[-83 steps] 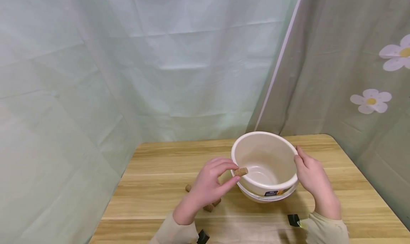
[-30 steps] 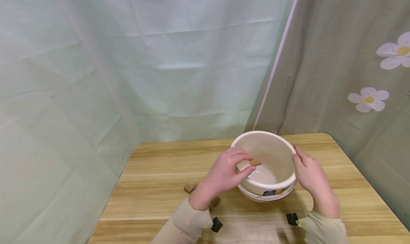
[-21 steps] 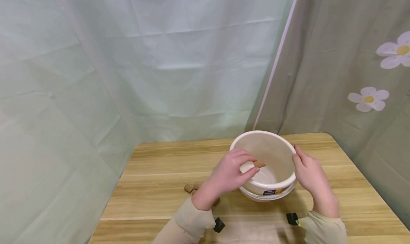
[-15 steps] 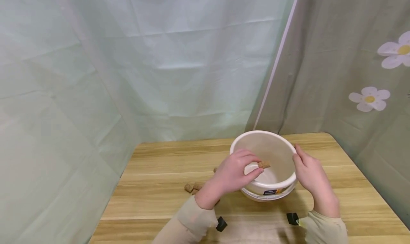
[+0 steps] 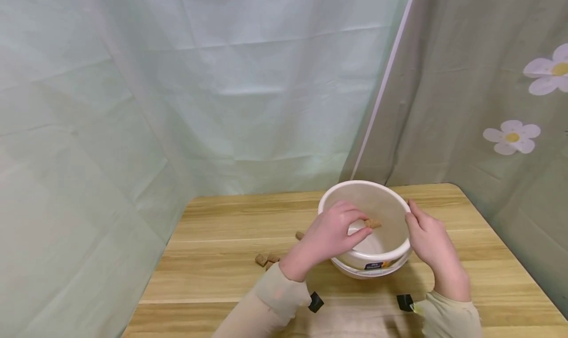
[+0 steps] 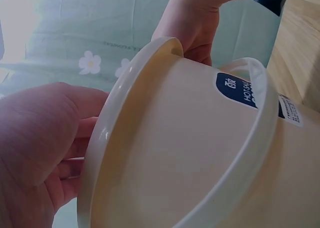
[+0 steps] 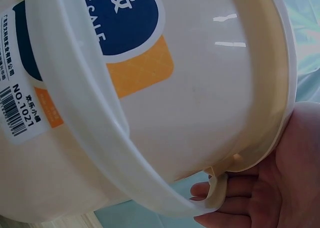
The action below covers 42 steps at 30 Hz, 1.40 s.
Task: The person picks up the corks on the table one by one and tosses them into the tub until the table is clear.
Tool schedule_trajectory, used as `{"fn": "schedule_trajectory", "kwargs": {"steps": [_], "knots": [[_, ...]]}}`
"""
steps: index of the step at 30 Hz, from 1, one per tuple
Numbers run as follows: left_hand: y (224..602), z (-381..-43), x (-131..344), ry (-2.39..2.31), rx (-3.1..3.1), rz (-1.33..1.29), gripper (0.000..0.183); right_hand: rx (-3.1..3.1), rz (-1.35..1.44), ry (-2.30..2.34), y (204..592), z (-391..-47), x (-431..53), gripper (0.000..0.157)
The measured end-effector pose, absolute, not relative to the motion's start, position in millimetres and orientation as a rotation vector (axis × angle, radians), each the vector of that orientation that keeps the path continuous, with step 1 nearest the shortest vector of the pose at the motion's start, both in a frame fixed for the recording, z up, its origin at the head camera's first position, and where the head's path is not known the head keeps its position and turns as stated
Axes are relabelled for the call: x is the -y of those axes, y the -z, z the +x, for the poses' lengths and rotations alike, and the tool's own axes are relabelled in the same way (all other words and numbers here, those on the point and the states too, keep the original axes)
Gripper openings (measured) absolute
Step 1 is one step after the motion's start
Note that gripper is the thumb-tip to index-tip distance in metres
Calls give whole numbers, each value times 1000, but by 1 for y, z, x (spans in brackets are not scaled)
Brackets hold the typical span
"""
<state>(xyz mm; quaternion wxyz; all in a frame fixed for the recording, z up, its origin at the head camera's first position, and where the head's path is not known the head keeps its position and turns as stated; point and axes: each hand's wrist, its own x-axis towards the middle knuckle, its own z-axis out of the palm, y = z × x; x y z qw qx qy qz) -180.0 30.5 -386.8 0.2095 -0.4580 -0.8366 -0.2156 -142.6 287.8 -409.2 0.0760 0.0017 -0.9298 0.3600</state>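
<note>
A cream plastic bucket [image 5: 377, 202] stands tilted towards me on the table, with its white handle [image 6: 257, 133] hanging down across the front. Over its mouth, my left hand [image 5: 335, 229] pinches a small brown cork [image 5: 373, 223] between thumb and fingers. The left wrist view has the bucket rim covering those fingertips, so the cork is hidden there. My right hand [image 5: 430, 237] grips the bucket's right rim, thumb on top. In the right wrist view, fingers [image 7: 235, 205] curl under the rim beside the handle's hinge.
Several more corks [image 5: 261, 260] lie on the wooden table [image 5: 213, 239] left of the bucket, partly behind my left forearm. A single cork [image 5: 299, 235] lies farther back. Pale curtains [image 5: 266, 106] rise behind the table, and a daisy-print curtain [image 5: 466, 131] hangs at the right.
My left hand has carried the cork rightward from the bucket's left rim to over its inside. Corks on the table have come into sight behind the forearm. The right hand keeps its grip.
</note>
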Motion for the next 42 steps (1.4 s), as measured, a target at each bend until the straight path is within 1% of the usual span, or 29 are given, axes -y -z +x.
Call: {"fn": "schedule_trajectory", "kwargs": {"steps": [11, 22, 29, 42], "knots": [[385, -187, -37, 587, 2412, -1224, 22, 2794, -3, -1085, 410, -143, -289, 64], [380, -198, -49, 533, 2459, -1295, 22, 2790, -3, -1083, 411, -142, -290, 64], [380, -197, -49, 542, 2459, -1218, 33, 2787, 6, -1076, 410, -143, -288, 64], [385, -199, -45, 572, 2422, -1234, 24, 2786, 15, -1082, 410, -143, -287, 66]]}}
